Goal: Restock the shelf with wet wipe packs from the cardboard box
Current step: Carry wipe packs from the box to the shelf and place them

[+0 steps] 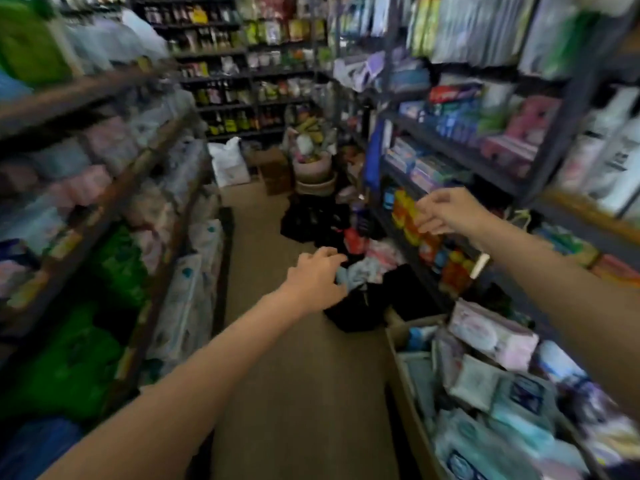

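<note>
Your left hand (317,276) stretched forward over aisle, fingers loosely curled, holding nothing. Your right hand (446,211) at 2 o'clock, fingers relaxed, empty, near orange packets (407,216) on dark metal shelf (464,157). Hands well apart. Open brown cardboard box (412,420) at 5 o'clock, full of pale blue and pink wet wipe packs (491,336). Picture blurred.

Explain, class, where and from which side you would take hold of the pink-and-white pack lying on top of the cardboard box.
Grip the pink-and-white pack across its short width, coming from above. It lies tilted on top of the other packs in the cardboard box, so its top face and long edges are exposed. The right hand is probably nearer; both hands hold nothing.
</note>
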`<state>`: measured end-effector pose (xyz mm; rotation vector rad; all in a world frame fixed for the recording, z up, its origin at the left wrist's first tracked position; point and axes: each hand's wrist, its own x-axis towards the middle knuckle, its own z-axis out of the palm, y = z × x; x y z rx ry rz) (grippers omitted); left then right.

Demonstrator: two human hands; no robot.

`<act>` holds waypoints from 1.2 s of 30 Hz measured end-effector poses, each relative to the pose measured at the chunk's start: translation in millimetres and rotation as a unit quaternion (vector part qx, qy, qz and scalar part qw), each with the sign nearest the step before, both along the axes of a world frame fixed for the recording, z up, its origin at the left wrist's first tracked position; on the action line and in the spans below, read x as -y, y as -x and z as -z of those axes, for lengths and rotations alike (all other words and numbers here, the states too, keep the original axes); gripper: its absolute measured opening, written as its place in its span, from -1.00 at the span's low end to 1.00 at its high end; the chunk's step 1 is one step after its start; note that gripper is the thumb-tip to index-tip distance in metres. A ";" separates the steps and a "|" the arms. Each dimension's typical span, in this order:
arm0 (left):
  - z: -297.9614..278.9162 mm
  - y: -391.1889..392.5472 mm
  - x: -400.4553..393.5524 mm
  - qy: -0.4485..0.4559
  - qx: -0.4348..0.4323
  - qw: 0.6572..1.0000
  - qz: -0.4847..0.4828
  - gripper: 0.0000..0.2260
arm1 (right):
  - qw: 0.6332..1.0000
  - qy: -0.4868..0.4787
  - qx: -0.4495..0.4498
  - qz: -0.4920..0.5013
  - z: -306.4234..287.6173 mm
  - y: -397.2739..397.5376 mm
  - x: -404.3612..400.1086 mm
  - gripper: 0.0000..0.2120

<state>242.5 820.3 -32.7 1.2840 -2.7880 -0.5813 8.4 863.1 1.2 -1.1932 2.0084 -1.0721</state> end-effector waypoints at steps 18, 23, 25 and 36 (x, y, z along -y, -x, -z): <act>256.0 299.7 -44.5 -0.260 0.210 0.931 0.146 -0.56 | 0.812 -0.556 0.121 0.126 339.0 200.9 -118.8 -0.03; 278.2 308.9 -54.8 -0.295 0.215 0.924 0.115 -0.51 | 0.800 -0.552 0.016 0.233 379.1 159.1 -111.2 0.17; 284.7 306.1 -52.9 -0.306 0.223 0.921 0.089 -0.53 | 0.804 -0.543 0.025 0.239 387.5 162.9 -111.7 0.14; 224.0 301.4 -57.1 -0.415 0.112 0.903 -0.027 -0.58 | 0.815 -0.570 0.098 0.029 283.2 205.1 -127.0 -0.26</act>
